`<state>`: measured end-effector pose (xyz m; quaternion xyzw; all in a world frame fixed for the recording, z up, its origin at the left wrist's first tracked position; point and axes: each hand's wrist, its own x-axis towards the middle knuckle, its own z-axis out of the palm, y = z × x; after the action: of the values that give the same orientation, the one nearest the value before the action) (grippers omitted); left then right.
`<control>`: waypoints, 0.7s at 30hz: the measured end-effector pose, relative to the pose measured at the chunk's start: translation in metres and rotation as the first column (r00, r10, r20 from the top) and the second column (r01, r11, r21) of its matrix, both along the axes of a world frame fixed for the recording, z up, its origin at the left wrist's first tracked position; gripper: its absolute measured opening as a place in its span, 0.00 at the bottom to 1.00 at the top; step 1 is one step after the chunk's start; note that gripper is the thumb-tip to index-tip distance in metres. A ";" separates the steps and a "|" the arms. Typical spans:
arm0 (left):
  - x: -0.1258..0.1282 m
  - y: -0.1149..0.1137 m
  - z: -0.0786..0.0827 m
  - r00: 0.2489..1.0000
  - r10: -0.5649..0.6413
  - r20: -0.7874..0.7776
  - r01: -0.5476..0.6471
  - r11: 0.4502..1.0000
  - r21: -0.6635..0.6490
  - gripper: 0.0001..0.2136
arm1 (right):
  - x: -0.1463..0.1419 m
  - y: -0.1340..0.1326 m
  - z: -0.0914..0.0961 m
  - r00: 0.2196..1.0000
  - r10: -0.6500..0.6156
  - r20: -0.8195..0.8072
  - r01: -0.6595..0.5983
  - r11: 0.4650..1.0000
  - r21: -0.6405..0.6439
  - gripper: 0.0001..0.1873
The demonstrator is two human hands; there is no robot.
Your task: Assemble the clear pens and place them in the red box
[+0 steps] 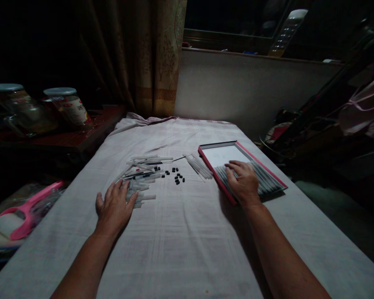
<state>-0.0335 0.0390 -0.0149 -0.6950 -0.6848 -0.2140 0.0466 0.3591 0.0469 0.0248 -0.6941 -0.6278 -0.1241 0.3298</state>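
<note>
My left hand (114,204) lies flat and open on the cloth-covered table (180,232), its fingertips touching a loose pile of clear plastic pen tubes (141,174). My right hand (243,180) rests palm down, fingers spread, on a row of pens laid in a shallow red-edged tray (216,179). Several small black caps (176,176) are scattered between the pile and the tray. A short bundle of clear tubes (199,166) lies just left of the tray.
Two lidded glass jars (65,106) stand on a dark side table at the left. A pink plastic item (29,207) lies low at the left. A curtain (156,54) hangs behind. Dark clutter and bags (345,112) fill the right side.
</note>
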 end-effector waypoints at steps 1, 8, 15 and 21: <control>0.001 0.000 -0.002 1.000 0.019 0.001 -0.019 0.999 -0.030 0.23 | -0.015 0.006 0.001 0.997 0.070 0.017 -0.069 0.997 -0.040 0.15; 0.013 0.000 -0.017 0.989 -0.098 0.114 0.092 0.994 0.054 0.24 | -0.082 0.033 0.000 0.986 0.025 0.164 0.051 0.894 -0.445 0.15; 0.020 0.002 -0.015 0.905 -0.323 0.277 0.263 0.937 0.232 0.20 | -0.091 0.035 0.003 0.968 -0.015 0.251 0.156 0.820 -0.551 0.16; 0.021 -0.002 -0.006 0.893 -0.337 0.299 0.262 0.928 0.266 0.18 | -0.089 0.034 -0.002 0.973 -0.024 0.228 0.159 0.788 -0.595 0.15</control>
<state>-0.0122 0.0365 -0.0205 -0.7359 -0.5387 -0.4091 -0.0295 0.2696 0.0804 0.0225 -0.7761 -0.6305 -0.0033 0.0146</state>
